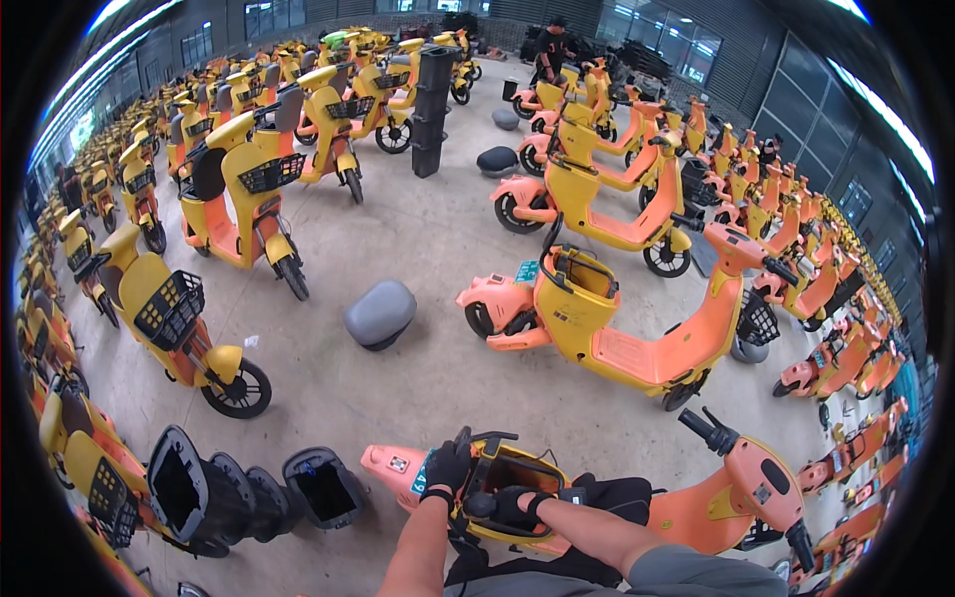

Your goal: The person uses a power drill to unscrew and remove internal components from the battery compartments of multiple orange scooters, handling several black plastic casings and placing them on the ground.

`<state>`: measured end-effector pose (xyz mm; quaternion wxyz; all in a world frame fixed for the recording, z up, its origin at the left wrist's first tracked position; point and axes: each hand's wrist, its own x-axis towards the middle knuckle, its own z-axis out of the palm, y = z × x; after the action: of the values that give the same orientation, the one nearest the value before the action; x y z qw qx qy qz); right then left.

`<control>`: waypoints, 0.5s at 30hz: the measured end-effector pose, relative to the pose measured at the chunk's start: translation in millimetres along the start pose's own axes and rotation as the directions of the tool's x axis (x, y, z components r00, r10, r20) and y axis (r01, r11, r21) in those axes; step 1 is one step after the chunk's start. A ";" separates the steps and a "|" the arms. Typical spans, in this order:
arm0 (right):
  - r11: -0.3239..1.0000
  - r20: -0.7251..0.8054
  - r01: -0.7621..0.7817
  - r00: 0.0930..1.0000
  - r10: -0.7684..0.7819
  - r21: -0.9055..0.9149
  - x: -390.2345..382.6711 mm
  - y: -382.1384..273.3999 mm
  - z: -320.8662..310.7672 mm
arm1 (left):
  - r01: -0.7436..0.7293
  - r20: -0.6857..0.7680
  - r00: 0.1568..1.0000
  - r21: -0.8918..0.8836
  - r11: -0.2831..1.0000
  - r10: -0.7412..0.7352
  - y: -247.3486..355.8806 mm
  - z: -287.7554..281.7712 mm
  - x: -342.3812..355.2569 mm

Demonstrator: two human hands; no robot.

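Note:
I straddle a yellow and orange electric scooter (696,512) whose seat is off, leaving its compartment (537,461) uncovered. Both my hands wear black gloves. My left hand (447,468) is closed at the compartment's rear edge, apparently around the black grab rail, just beside a teal plate on the orange tail. My right hand (511,505) reaches over the compartment's near side with curled fingers. A rounded dark thing (481,504) shows against those fingers; its kind is unclear. Dark cloth (612,495) covers the scooter's middle.
Black bucket-like liners (224,497) lie nested at the left, with another single liner (325,488) nearby. A grey seat (381,313) rests on the concrete. Ahead stands another seatless scooter (597,328). A tall liner stack (432,114) and a distant person (550,52) are farther off among rows of scooters.

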<state>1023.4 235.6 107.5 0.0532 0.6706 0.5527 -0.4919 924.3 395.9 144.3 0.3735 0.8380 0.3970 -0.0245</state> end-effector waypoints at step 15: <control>0.998 0.020 -0.039 0.999 0.038 0.042 -10.9 -13.9 -6.7 | 0.018 -0.080 0.997 -0.029 0.999 -0.020 -29.7 33.1 15.9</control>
<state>1017.5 237.6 125.3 0.0538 0.6773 0.5289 -0.5086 923.3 396.9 97.1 0.3688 0.8291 0.4201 0.0113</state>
